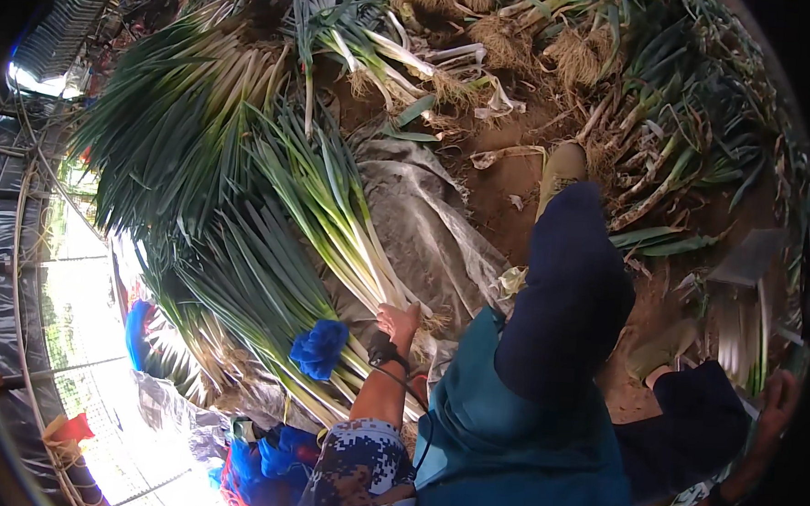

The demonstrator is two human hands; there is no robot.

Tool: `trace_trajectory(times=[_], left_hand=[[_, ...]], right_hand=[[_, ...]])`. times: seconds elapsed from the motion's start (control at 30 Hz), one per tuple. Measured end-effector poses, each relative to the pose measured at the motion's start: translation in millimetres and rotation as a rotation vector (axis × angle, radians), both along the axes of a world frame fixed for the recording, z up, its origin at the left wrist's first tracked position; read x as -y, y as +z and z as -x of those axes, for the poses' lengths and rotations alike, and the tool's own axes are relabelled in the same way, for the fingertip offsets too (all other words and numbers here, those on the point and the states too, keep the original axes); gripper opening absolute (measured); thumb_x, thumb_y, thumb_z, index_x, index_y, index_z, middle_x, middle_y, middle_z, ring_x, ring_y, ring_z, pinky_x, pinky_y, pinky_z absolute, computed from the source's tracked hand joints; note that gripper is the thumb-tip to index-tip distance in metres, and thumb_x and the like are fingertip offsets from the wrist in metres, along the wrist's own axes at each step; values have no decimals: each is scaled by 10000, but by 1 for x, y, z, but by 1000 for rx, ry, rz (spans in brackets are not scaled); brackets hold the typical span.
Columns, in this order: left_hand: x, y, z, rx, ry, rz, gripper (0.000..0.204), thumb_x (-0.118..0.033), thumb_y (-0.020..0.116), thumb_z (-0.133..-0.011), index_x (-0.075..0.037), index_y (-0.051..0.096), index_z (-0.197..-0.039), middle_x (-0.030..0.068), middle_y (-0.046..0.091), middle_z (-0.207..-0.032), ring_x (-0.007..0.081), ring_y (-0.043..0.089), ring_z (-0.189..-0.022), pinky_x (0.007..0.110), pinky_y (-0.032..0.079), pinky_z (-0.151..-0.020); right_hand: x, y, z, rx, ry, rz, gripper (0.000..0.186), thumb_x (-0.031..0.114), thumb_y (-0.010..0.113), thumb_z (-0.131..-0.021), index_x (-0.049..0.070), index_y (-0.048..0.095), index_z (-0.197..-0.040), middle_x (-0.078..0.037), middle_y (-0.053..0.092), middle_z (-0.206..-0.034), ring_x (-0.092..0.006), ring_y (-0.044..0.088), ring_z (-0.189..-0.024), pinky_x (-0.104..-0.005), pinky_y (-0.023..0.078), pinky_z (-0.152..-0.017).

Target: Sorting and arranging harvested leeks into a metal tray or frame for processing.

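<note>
My left hand is closed around the white lower stalks of a few leeks, just above their roots. Their green leaves stretch away to the upper left. Close to that hand lies a bunch of blue mesh or ribbon, on top of more leeks. At the far right rim, my right hand is dim and partly in shadow, its fingers apart and nothing visible in them. Beside it stands a bundle of white leek stalks.
A large leek pile fans out at the upper left. Untrimmed leeks with dry roots lie on the soil at the upper right. Grey sheeting covers ground ahead of my legs. More blue mesh sits lower left.
</note>
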State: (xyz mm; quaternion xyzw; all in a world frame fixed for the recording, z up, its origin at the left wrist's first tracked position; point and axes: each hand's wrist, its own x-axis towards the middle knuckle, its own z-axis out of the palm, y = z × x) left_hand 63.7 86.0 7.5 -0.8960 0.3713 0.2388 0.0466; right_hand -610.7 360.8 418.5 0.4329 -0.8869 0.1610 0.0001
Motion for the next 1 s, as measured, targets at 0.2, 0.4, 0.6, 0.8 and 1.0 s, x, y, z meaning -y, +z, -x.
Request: trace_trajectory(times=[0.2, 0.4, 0.6, 0.8, 1.0], left_hand=[[0, -3, -27, -204, 22, -2, 843, -419, 861, -741, 95, 455, -1273, 324, 571, -1294, 472, 558, -1255, 506, 489, -1022], [13, -15, -17, -60, 167, -11, 826, -337, 821, -719, 146, 470, -1289, 328, 623, -1239, 456, 617, -1201, 473, 511, -1025], [21, -18, -24, -129, 93, 3, 504, -272, 783, -717, 150, 708, -981, 325, 719, -1007, 402, 726, -1018, 445, 587, -852], [12, 22, -69, -145, 45, 31, 367, -247, 767, -708, 98, 718, -823, 253, 741, -863, 377, 757, -920, 436, 593, -772], [2, 133, -127, -1179, 249, 166, 291, -234, 666, -901, 38, 706, -997, 76, 687, -803, 168, 646, -648, 333, 538, -601]], right_hand=[[28, -38, -30, 408, -128, 135, 168, 155, 594, -1059, 73, 646, -1196, 21, 609, -1069, -78, 568, -923, -239, 479, -766], [76, -45, -61, 405, 49, 148, 114, 109, 595, -1046, 63, 649, -1135, 26, 585, -977, -53, 536, -813, -232, 466, -693], [112, -46, -100, 391, 113, 181, 46, 46, 603, -1013, 23, 608, -974, 21, 530, -827, -55, 479, -714, -228, 400, -624], [137, -41, -104, 285, 273, 117, 79, 66, 608, -1011, -2, 600, -972, 16, 510, -797, -76, 463, -725, -256, 389, -643], [195, -11, -106, 363, 259, 93, 81, 104, 588, -1029, 30, 621, -1034, 19, 546, -812, -52, 482, -720, -235, 409, -640]])
